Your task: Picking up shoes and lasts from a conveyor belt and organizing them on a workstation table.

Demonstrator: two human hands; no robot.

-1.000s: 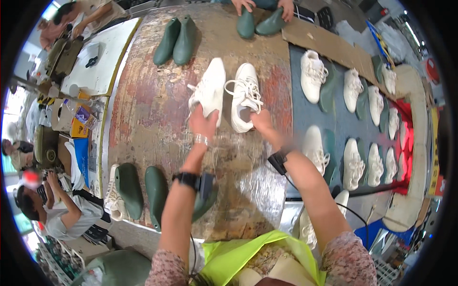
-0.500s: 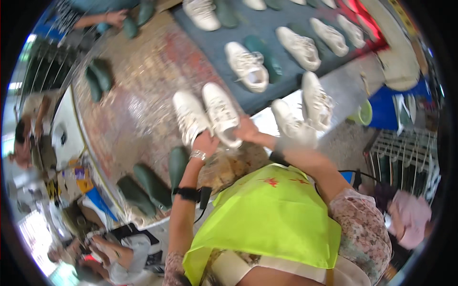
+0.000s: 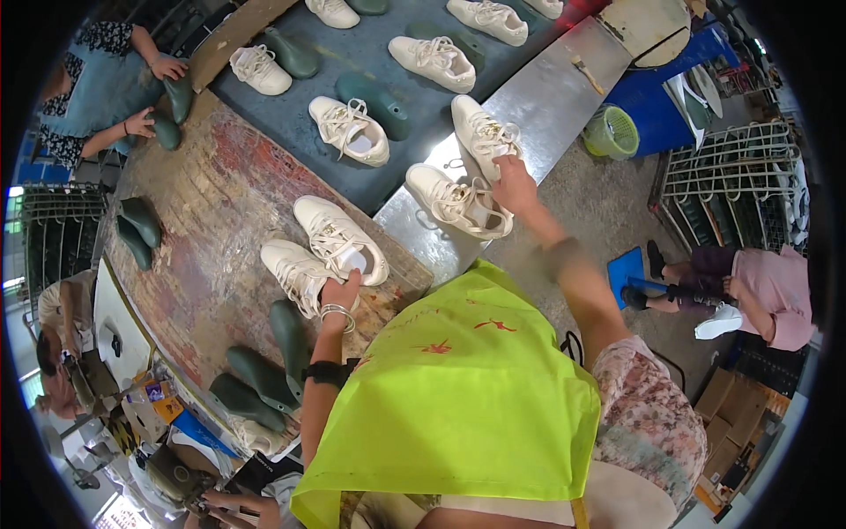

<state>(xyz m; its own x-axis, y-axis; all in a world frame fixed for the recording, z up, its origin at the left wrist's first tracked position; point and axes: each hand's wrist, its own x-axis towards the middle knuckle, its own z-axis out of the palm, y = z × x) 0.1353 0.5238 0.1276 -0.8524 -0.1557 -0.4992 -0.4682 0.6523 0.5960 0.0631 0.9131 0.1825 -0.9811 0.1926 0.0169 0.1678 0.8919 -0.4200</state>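
On the wooden tabletop stands a pair of cream lace-up sneakers, toes pointing away from me. My left hand (image 3: 339,293) is closed at their heels, gripping the left sneaker (image 3: 296,269) and touching the right sneaker (image 3: 333,231). A second cream pair sits on the metal strip to the right. My right hand (image 3: 515,187) is closed on the collar of that pair's farther sneaker (image 3: 478,132), fingers at its opening. Its mate, the nearer sneaker (image 3: 451,198), stands beside it with its laces loose. My fingertips are partly hidden by the shoes.
More cream sneakers (image 3: 432,62) and green shoe lasts (image 3: 374,101) stand on the dark mat ahead. Other lasts (image 3: 262,375) lie near my left arm. A co-worker's hands (image 3: 152,123) hold lasts at far left. A green basket (image 3: 611,132) and wire rack (image 3: 736,172) are rightward.
My right hand has left the pair on the wood and moved right onto a sneaker on the metal strip. My left hand stays at the first pair. The view has shifted.
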